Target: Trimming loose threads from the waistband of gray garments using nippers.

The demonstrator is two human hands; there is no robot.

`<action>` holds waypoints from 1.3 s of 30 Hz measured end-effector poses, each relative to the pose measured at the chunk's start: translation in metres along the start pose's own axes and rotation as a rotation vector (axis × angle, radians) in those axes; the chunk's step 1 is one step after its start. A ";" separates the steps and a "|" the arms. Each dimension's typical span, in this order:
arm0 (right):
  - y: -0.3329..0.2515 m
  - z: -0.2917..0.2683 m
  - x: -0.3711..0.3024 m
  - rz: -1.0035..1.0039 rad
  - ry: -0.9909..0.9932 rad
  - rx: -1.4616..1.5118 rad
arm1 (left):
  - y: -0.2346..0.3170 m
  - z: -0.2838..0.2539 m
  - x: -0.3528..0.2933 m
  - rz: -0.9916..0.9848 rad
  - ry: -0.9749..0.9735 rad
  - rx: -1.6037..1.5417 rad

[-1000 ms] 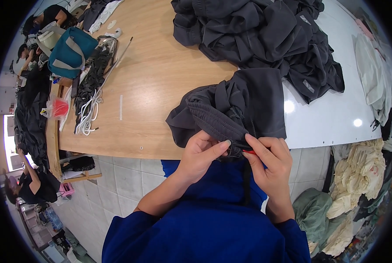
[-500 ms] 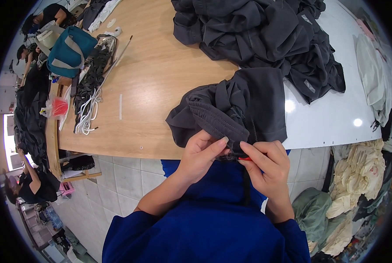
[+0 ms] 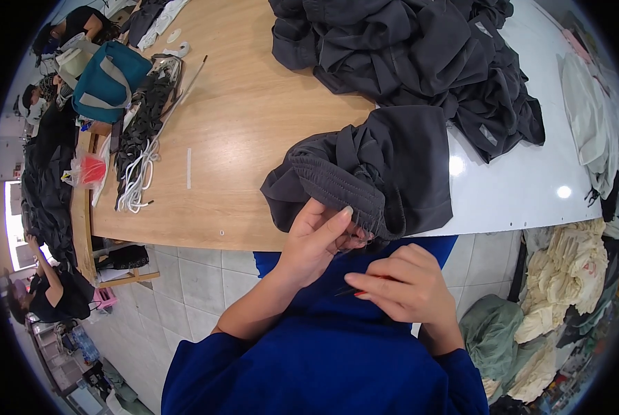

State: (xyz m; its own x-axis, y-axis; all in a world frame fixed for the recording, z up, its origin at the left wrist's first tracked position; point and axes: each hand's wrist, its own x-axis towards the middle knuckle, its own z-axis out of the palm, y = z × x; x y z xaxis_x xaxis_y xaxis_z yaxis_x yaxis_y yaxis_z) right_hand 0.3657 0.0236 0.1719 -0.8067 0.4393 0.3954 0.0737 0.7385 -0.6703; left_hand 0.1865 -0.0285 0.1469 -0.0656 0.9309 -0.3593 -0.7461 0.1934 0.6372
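Observation:
My left hand (image 3: 315,241) pinches the elastic waistband (image 3: 340,192) of a dark grey garment (image 3: 416,162), thumb on top and fingers beneath. Loose threads hang from the band's edge by the fingertips. The garment lies bunched on the table's near edge, its flat part spread to the right. Closer to my body and apart from the cloth, my right hand (image 3: 403,283) is closed around a small red tool (image 3: 360,293) with a thin dark tip pointing left. My fingers cover most of this tool, so its exact kind is unclear.
More dark grey garments (image 3: 399,48) are heaped at the far side. On the left lie white cords (image 3: 138,181), a thin rod (image 3: 188,93) and a teal bag (image 3: 108,81). Cream fabric (image 3: 562,277) and green cloth (image 3: 490,332) pile up at lower right. Other people are at the left.
My right hand has drawn back from the waistband toward my body, carrying the red tool. My left hand keeps its pinch, and the band has shifted slightly left.

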 end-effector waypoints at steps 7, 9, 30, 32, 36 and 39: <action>0.007 -0.005 0.000 0.212 0.344 -0.012 | 0.001 -0.005 -0.001 -0.066 -0.046 0.065; 0.010 -0.002 0.004 0.319 0.457 -0.034 | -0.001 -0.004 0.000 -0.054 -0.070 0.108; 0.010 0.007 0.006 0.274 0.440 -0.192 | 0.001 0.003 -0.003 -0.060 -0.274 0.189; 0.010 0.006 0.005 0.276 0.438 -0.194 | 0.000 0.002 -0.003 -0.061 -0.284 0.202; 0.011 0.005 0.003 0.274 0.427 -0.195 | 0.001 0.003 -0.002 -0.060 -0.279 0.197; 0.010 0.005 0.002 0.302 0.441 -0.152 | -0.002 0.002 -0.004 -0.015 -0.308 0.170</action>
State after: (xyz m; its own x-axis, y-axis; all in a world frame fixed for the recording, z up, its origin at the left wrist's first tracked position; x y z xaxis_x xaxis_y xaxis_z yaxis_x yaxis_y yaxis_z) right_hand 0.3618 0.0299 0.1630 -0.4168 0.7912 0.4476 0.3733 0.5979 -0.7093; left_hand 0.1890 -0.0316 0.1483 0.1669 0.9724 -0.1633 -0.6226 0.2323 0.7472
